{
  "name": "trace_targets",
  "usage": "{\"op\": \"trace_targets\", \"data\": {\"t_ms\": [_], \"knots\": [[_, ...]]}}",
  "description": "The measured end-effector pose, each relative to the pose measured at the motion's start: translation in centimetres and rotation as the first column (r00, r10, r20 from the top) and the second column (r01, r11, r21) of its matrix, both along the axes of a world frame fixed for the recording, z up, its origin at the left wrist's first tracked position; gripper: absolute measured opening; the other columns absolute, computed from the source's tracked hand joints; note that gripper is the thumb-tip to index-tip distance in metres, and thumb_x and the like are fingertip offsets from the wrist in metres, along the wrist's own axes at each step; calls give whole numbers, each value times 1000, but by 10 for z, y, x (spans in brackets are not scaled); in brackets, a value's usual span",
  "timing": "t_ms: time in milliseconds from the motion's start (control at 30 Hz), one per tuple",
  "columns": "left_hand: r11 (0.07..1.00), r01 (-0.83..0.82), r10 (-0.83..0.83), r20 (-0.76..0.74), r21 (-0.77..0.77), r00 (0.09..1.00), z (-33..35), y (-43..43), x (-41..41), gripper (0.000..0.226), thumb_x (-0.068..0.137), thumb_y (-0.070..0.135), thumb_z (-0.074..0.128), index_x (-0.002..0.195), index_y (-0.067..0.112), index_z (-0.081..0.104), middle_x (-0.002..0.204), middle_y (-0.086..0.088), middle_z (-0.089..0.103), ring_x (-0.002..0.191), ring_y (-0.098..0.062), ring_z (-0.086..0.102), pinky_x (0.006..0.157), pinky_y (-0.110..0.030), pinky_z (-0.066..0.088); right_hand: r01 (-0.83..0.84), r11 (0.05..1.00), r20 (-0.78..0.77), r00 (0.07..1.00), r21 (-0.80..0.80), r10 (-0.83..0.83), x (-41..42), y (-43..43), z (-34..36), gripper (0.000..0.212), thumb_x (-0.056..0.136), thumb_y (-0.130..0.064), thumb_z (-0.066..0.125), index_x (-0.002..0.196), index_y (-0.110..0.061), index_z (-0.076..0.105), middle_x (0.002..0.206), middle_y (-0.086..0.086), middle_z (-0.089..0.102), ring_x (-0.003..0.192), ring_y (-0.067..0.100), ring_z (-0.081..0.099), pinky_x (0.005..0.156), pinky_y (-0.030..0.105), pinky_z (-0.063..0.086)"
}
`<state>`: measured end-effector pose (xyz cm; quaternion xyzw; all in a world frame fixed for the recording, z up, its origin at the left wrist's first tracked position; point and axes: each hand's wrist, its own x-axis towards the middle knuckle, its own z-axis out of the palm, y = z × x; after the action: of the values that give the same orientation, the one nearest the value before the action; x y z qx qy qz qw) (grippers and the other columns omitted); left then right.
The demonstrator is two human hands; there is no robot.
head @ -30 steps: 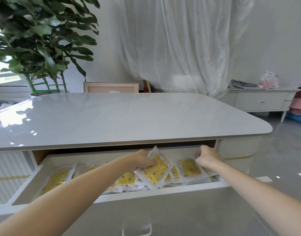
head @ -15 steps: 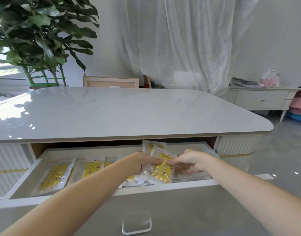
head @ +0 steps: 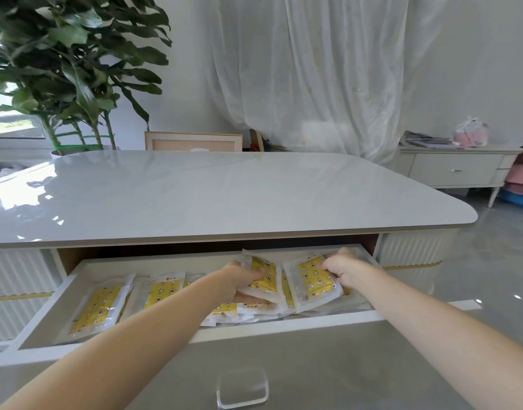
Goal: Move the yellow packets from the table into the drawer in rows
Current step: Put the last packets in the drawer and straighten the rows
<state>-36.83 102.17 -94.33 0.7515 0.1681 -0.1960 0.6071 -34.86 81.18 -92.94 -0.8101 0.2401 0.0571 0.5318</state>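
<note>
A wide white drawer (head: 153, 263) stands pulled out from under the glossy pale-grey stone top of the desk (head: 224, 196), and both bare arms reach into its right half. The left hand (head: 239, 281) grasps a flat yellow star-printed packet in a clear plastic sleeve (head: 267, 276), with the thumb on its upper face and the fingers curled beneath, so that it is tilted up off the drawer floor. Just to the right of it, still inside the drawer, the right hand (head: 341, 269) pinches the far edge of a second yellow packet of the same kind (head: 313, 284), which is also lifted at a slant. The two held packets lie side by side, close together; whether their edges touch cannot be told.

Below both hands, against the drawer's front wall, sits a loose overlapping heap of more yellow packets (head: 254, 309). In the left half of the drawer two packets lie flat next to each other, one near the left wall (head: 96, 309) and one beside it towards the middle (head: 162, 292).

On the drawer's front panel is a clear acrylic handle (head: 242, 387). Beyond the drawer, behind the desk, are a large green leafy plant (head: 71, 63) and a sheer white curtain (head: 313, 69). Far off to the drawer's right stands a low cream sideboard (head: 455, 170).
</note>
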Motion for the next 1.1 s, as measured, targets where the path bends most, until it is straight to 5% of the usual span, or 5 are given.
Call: {"op": "trace_targets", "data": {"t_ms": [467, 633, 800, 933, 1100], "knots": [[964, 153, -130, -118, 217, 985, 28, 57, -13, 37, 83, 13, 71, 114, 6, 52, 74, -3, 64, 47, -9, 60, 52, -23, 56, -560, 682, -31, 783, -470, 622, -27, 49, 8, 35, 88, -11, 63, 122, -16, 64, 129, 1, 60, 119, 16, 55, 98, 24, 43], [951, 167, -122, -181, 261, 976, 24, 89, -18, 35, 85, 10, 68, 116, 1, 55, 95, -8, 64, 70, -16, 63, 68, -31, 59, -600, 571, -45, 710, -561, 702, -29, 69, 3, 28, 88, -11, 59, 114, -20, 67, 121, -2, 62, 110, 13, 58, 88, 23, 45], [766, 122, -178, 26, 631, 984, 18, 98, -28, 60, 81, 27, 73, 128, 5, 42, 80, 1, 58, 66, -11, 57, 57, -22, 54, -615, 497, -84, 676, -613, 732, -36, 77, 4, 29, 89, -12, 57, 115, -22, 65, 126, -3, 60, 105, 13, 59, 83, 24, 46], [258, 83, -517, 65, 962, 854, 24, 97, -30, 70, 77, 49, 68, 133, 19, 38, 126, -6, 45, 108, -23, 55, 85, -35, 49, -610, 398, -129, 640, -686, 758, -40, 71, 13, 32, 92, -15, 55, 122, -24, 60, 129, -2, 54, 68, 3, 53, 59, 21, 42], [110, 465, -781, -213, 879, 587, 25, 82, -31, 91, 83, 52, 62, 151, 37, 4, 155, -4, 13, 141, -34, 14, 114, -51, 23, -699, 124, -424, 555, -704, 716, -38, 56, 14, 83, 83, -41, 67, 151, -25, 21, 156, 4, 21, 143, 28, 18, 112, 45, 30]]}}
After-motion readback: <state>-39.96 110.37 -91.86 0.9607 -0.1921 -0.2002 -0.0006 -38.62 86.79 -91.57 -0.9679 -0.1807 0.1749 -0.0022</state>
